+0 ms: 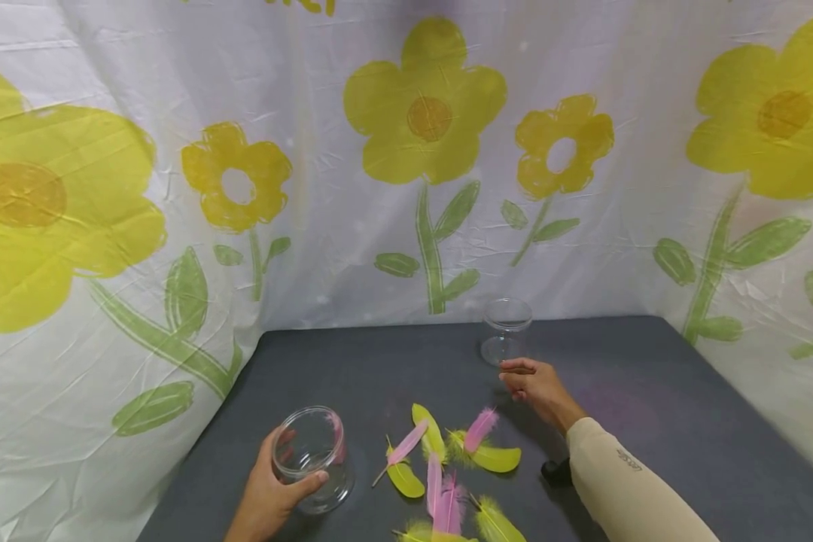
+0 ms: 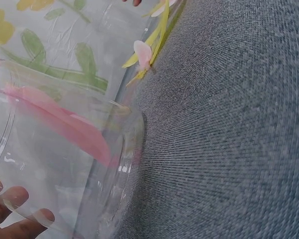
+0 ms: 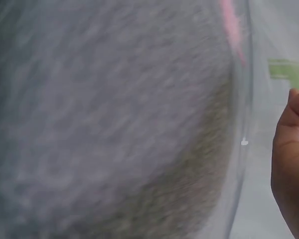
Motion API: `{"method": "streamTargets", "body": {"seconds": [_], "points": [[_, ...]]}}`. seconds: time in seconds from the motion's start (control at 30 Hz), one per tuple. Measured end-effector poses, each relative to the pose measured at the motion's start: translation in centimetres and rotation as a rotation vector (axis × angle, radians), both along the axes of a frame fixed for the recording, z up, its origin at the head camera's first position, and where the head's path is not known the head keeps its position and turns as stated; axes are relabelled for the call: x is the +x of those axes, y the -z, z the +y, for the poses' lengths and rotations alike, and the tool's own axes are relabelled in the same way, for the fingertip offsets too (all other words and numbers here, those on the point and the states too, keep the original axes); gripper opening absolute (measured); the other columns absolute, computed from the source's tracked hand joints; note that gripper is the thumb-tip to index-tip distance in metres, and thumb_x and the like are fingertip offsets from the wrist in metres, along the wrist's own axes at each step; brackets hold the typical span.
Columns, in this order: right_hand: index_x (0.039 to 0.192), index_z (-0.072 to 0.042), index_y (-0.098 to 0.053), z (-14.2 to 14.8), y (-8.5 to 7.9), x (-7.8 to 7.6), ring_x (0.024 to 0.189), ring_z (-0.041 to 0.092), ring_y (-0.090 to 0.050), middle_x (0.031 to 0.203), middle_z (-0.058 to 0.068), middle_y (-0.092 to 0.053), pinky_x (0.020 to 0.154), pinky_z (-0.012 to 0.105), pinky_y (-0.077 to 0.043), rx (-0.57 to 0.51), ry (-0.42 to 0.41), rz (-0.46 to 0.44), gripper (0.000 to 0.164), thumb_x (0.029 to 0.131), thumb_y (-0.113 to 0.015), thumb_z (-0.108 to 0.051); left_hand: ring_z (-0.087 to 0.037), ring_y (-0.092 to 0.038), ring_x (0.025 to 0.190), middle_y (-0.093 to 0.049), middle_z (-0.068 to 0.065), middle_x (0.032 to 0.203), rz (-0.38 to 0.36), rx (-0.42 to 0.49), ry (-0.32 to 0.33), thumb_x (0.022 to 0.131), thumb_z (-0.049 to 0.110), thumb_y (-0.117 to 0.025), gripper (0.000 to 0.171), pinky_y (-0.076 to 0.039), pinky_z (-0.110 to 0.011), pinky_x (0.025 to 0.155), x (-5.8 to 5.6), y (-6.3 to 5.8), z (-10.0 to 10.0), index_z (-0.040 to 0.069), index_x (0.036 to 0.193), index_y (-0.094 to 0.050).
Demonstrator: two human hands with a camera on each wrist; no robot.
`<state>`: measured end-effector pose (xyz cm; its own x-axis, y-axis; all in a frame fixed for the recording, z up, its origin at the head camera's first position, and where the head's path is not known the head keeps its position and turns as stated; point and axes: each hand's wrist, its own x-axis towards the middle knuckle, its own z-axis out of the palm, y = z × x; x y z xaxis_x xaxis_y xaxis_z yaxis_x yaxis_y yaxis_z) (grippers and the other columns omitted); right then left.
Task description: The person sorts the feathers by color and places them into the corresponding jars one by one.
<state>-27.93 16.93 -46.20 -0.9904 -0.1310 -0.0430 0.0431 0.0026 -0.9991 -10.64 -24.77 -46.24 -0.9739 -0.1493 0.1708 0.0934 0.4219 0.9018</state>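
My left hand [image 1: 271, 478] grips a clear glass jar [image 1: 312, 470], thumb across its near side and fingers around the left. A pink feather [image 2: 65, 122] lies against the inside of this jar's wall. On the right, my right hand [image 1: 538, 390] hovers over the table just in front of a second clear jar [image 1: 506, 333]; its fingertips overlap that jar's base in the head view. Its fingers are loosely bent, and nothing shows between them. Between the hands lie loose pink feathers [image 1: 408, 443] and yellow-green feathers [image 1: 405, 480], several of each.
The dark grey table [image 1: 379, 361] ends at the back against a white cloth backdrop [image 1: 325, 248] printed with yellow flowers. The cloth also walls off the left and right sides. A small black object [image 1: 555, 474] shows beneath the right sleeve [image 1: 623, 474].
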Motion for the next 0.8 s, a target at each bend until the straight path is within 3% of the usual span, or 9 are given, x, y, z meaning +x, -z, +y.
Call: {"method": "streamTargets", "body": {"seconds": [0.27, 0.8], "points": [[0.122, 0.014, -0.055, 0.6, 1.5, 0.0, 0.072, 0.02, -0.058, 0.106, 0.023, -0.064, 0.063, 0.031, -0.052, 0.047, -0.078, -0.034, 0.037, 0.087, -0.065, 0.003, -0.052, -0.038, 0.125, -0.037, -0.025, 0.141, -0.008, -0.018, 0.001, 0.075, 0.017, -0.084, 0.096, -0.04, -0.058, 0.095, 0.1, 0.2, -0.1, -0.003, 0.145, -0.022], [0.119, 0.016, -0.054, 0.9, 2.3, -0.1, 0.071, 0.02, -0.059, 0.09, 0.015, -0.066, 0.065, 0.033, -0.053, 0.09, -0.164, -0.074, 0.035, 0.087, -0.064, 0.006, -0.053, -0.035, 0.127, -0.034, -0.025, 0.142, -0.035, -0.001, 0.003, 0.077, 0.017, -0.083, 0.095, -0.041, -0.06, 0.093, -0.1, -0.1, 0.0, -0.002, 0.145, -0.02]]}}
